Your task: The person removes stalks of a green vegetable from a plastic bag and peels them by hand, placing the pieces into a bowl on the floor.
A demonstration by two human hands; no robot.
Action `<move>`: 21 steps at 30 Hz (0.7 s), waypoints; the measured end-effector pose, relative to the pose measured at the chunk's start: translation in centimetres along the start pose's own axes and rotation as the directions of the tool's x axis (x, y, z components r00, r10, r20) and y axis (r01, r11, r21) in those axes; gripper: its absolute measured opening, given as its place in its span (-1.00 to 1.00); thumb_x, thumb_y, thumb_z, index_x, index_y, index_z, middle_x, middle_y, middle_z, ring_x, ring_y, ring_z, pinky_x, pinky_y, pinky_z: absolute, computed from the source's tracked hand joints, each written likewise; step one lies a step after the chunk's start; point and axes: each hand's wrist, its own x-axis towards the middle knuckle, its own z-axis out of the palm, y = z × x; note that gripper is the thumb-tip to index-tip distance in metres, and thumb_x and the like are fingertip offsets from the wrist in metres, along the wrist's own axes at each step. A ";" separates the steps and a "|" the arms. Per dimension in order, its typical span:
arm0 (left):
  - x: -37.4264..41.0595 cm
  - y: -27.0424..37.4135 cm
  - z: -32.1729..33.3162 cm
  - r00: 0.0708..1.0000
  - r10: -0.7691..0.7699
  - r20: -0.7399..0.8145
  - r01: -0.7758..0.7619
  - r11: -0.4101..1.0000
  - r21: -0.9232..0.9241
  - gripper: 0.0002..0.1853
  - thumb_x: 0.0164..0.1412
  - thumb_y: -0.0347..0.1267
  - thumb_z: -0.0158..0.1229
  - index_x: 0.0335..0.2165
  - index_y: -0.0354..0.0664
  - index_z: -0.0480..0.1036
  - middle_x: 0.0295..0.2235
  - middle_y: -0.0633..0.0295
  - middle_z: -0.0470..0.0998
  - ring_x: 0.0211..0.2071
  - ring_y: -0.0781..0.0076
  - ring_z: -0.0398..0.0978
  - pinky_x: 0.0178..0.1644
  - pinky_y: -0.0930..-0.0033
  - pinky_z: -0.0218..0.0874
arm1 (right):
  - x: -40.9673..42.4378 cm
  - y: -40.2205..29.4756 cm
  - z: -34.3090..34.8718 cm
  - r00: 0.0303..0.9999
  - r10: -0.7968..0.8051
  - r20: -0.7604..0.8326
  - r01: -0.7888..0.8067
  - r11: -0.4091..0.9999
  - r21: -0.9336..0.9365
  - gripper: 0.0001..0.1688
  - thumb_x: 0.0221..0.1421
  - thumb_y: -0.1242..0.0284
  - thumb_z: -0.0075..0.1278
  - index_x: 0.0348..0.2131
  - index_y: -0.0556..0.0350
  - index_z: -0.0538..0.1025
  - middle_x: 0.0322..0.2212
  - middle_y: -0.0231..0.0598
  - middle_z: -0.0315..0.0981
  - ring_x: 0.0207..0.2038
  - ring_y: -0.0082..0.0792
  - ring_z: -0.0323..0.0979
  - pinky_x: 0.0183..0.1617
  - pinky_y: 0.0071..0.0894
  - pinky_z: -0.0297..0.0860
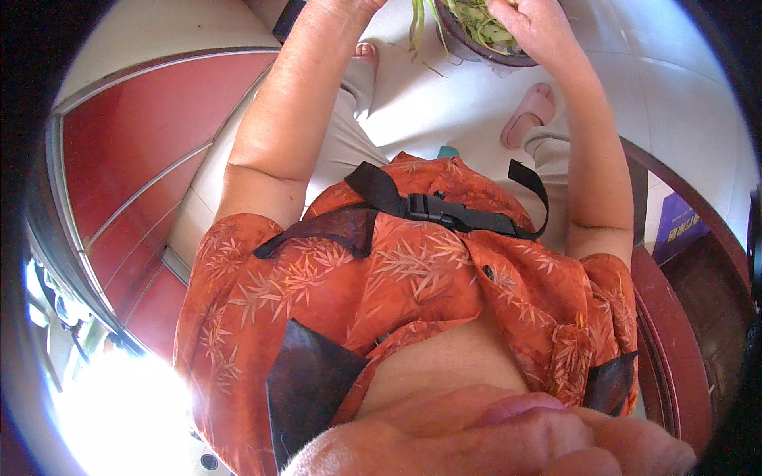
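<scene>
At the top edge, only the wrist and heel of my left hand (357, 5) show; its fingers are out of view. Long green leaf stalks (419, 24) hang to the right of it, and what holds their upper ends is cut off. My right hand (530, 16) is over a dark-rimmed bin (525, 60) of pale green vegetable scraps (476, 24). Its fingertips meet the top edge, so I cannot tell whether they grip anything. A thin stalk trails outside the bin's left side.
My feet in pink slippers (530, 116) stand on the pale tiled floor (428, 107), close to the bin. Red cabinet fronts (149, 113) line the left. On the right are dark red curved furniture (673, 333) and a purple item (678, 229) bearing writing. A loose black strap (530, 178) hangs at my waist.
</scene>
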 end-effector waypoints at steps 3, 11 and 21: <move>0.0 -0.8 0.2 0.999 0.003 -0.040 -0.004 1.000 -0.026 -0.88 0.35 -0.40 0.08 -0.36 -0.19 0.41 -0.58 0.32 0.30 -0.55 0.40 0.28 -0.30 0.25 0.25 | 0.2 1.4 0.7 0.979 -0.063 -0.195 0.042 0.993 -0.111 -0.84 0.17 0.47 0.00 -0.40 0.23 0.50 -0.56 0.11 0.46 -0.51 0.02 0.48 -0.40 -0.13 0.35; -0.5 -2.9 0.2 0.993 -0.107 -0.040 0.095 0.972 -0.217 -0.91 0.34 -0.44 0.09 -0.36 -0.17 0.38 -0.56 0.33 0.31 -0.55 0.44 0.27 -0.32 0.29 0.21 | 1.7 4.0 0.7 0.742 0.584 -0.329 -0.406 0.782 0.473 -0.87 0.17 0.51 0.00 -0.46 0.15 0.51 -0.68 -0.32 0.33 -0.64 -0.45 0.29 -0.57 -0.36 0.22; 0.4 -0.5 -0.8 0.999 0.050 -0.002 -0.049 0.968 -0.244 -0.75 0.35 -0.39 0.11 -0.47 -0.22 0.31 -0.58 0.26 0.32 -0.48 0.32 0.31 -0.19 0.17 0.33 | 0.4 10.7 -0.8 0.924 0.340 -0.174 -0.265 0.899 0.349 -0.75 0.22 0.49 0.05 -0.14 0.24 0.60 -0.44 -0.37 0.56 -0.40 -0.47 0.47 -0.28 -0.47 0.39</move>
